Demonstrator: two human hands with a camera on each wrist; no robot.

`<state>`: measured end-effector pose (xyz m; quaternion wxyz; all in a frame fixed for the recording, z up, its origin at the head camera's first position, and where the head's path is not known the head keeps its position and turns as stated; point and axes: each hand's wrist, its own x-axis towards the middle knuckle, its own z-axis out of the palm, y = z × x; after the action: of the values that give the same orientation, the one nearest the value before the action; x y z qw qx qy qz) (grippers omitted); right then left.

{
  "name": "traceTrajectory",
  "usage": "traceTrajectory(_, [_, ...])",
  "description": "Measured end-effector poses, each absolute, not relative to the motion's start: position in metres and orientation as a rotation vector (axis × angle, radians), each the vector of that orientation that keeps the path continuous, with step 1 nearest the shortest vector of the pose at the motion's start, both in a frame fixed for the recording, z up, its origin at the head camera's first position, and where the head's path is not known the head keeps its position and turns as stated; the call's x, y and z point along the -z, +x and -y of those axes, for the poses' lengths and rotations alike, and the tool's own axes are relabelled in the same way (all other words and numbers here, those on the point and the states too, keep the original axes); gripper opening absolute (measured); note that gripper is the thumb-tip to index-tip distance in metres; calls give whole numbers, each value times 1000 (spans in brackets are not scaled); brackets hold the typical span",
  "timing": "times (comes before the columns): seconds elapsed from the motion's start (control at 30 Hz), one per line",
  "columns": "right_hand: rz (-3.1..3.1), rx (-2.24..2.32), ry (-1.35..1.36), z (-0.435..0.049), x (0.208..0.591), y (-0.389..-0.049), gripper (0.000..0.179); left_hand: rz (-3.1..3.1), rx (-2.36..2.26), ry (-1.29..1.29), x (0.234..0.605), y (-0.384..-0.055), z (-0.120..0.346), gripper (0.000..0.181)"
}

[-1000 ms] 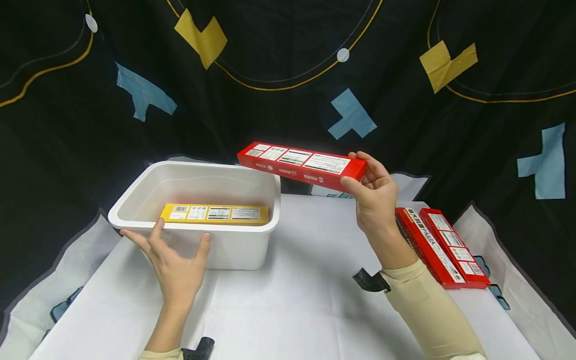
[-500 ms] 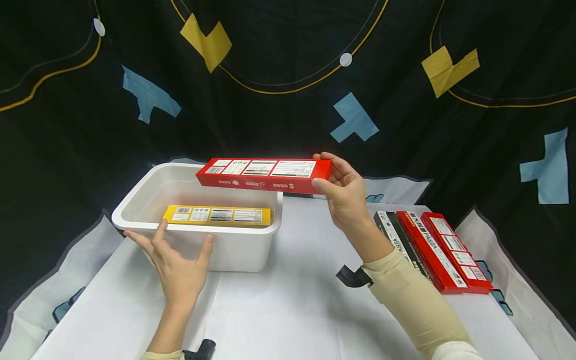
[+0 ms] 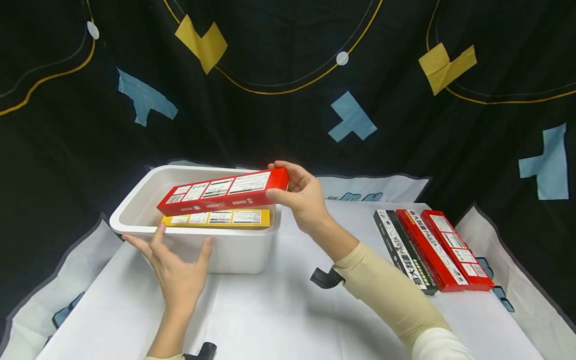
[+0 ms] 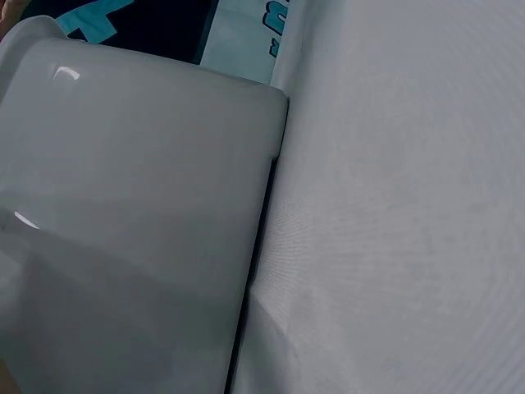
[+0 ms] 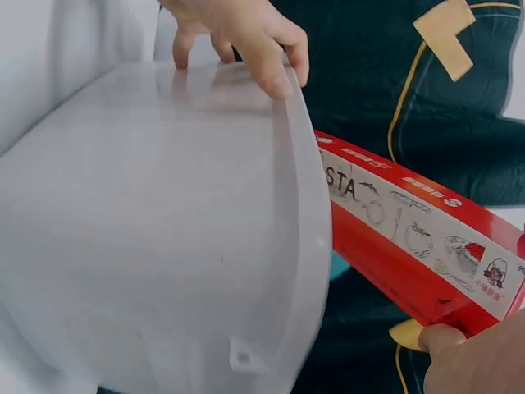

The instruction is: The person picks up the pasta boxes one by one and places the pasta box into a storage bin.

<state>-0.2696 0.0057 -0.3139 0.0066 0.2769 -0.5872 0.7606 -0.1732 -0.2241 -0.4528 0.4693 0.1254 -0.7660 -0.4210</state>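
My right hand (image 3: 306,202) grips the right end of a long red pasta box (image 3: 216,204) between thumb and fingers. The box hangs tilted over the white plastic bin (image 3: 238,252), its left end lower and above the opening. A yellow box (image 3: 247,217) lies inside the bin, partly covered by the red one in the head view. Spread fingers of my left hand (image 3: 180,277) touch the bin's front rim and wall. In the right wrist view the red box (image 5: 410,234) shows beyond the bin's rim (image 5: 316,246), its "STA" lettering partly hidden.
At the table's right side, a black pasta box (image 3: 405,252) and a red pasta box (image 3: 432,250) lie beside another red box (image 3: 456,250). A white cloth covers the table (image 3: 279,310). Behind it hangs a dark curtain (image 3: 279,125) with taped shapes.
My right hand has carried the red pasta box left and down over the bin, its left end dipping. The black box has come into view. My left hand stays at the rim.
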Motion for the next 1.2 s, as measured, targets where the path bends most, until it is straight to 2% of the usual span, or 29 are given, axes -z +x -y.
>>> traceTrajectory(0.23, [2022,-2397,793,19,319,-268,53,1845,993,233,452,-175,224,92])
traceTrajectory(0.53, [2169,-2412,835,41,327,-269,49,1849,1001,241,448,-176,222,94])
traceTrajectory(1.0, [2361,-2275,878,60,330,-280,50,1863,1011,280,448,-175,224,93])
traceTrajectory(1.2, [2551,-2089,817,55,330,-288,53,1888,1035,310,451,-172,223,95])
